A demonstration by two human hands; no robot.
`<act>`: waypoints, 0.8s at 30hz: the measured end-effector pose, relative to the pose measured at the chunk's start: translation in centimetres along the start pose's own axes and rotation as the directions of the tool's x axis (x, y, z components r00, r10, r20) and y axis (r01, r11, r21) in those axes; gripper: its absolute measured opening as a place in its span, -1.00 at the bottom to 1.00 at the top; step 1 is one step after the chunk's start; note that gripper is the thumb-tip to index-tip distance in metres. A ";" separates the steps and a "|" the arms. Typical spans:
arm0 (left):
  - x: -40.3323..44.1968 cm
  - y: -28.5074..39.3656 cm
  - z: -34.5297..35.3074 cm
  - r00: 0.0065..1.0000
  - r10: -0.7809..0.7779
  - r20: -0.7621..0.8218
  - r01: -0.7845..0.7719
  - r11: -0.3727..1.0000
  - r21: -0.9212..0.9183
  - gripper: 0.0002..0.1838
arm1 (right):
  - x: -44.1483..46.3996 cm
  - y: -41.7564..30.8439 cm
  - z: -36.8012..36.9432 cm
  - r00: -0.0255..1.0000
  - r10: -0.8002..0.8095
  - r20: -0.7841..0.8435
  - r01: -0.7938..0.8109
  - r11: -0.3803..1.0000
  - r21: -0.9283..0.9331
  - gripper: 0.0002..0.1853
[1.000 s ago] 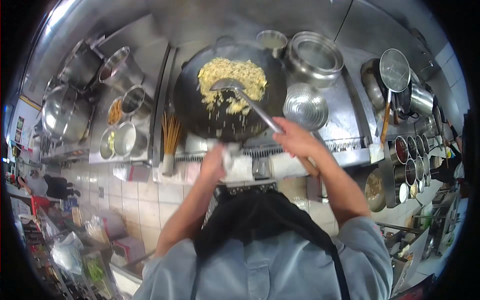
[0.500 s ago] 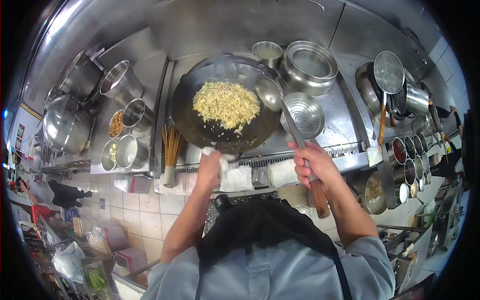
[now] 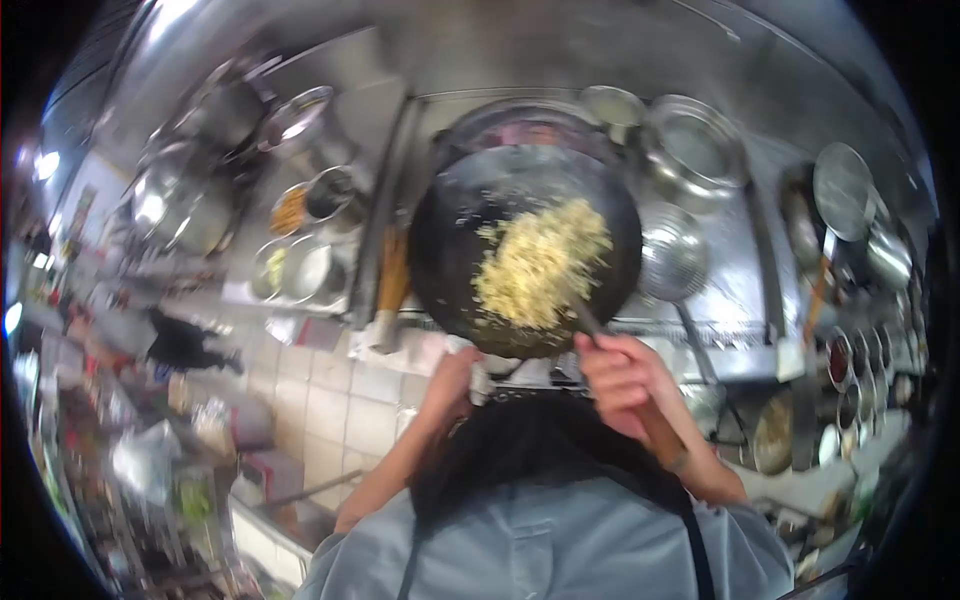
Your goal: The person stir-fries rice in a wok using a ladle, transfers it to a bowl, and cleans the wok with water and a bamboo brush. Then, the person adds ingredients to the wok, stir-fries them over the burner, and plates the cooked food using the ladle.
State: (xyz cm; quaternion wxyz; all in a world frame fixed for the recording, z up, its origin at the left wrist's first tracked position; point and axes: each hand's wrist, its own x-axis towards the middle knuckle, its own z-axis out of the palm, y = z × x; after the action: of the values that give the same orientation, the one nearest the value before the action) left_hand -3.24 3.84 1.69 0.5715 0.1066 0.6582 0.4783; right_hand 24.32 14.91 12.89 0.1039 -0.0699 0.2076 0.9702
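A black wok [image 3: 445, 255] stands off its burner, pulled toward my body, with yellow fried rice [image 3: 545, 260] heaped in it and loose grains scattered around. My left hand [image 3: 458, 375] is closed on the wok's near edge or handle, with a white cloth [image 3: 481, 382] in the grip. My right hand [image 3: 625, 385] is wrapped around the long handle of a ladle [image 3: 662, 440], whose end is wooden. The ladle's metal shaft reaches into the wok, and its bowl is hidden in the rice. Motion blurs the rice.
Behind the wok shows the burner ring [image 3: 530, 125]. To the right are a perforated skimmer [image 3: 672, 250], a lidless steel pot [image 3: 695, 150] and a small pot [image 3: 612, 105]. Bamboo brush [image 3: 392, 285] and metal containers [image 3: 310, 270] stand left. A person [image 3: 180, 335] is at far left.
The wok has come off the burner toward me. The ladle has gone from the wok's right rim into the rice, which has shifted and spread. The whole view has swung, moving the surroundings rightward.
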 end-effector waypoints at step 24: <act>-1.6 -4.0 -3.3 0.989 -0.131 0.073 0.135 0.990 -0.046 -0.71 | -3.5 1.4 -8.6 0.995 -0.033 -0.093 0.024 0.995 -0.093 -0.57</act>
State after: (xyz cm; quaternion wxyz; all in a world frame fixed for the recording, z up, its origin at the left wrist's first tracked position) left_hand -3.91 -0.97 -0.61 0.6273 0.0644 0.6311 0.4518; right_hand 28.22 9.47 6.29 0.1045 -0.1234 0.1663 0.9727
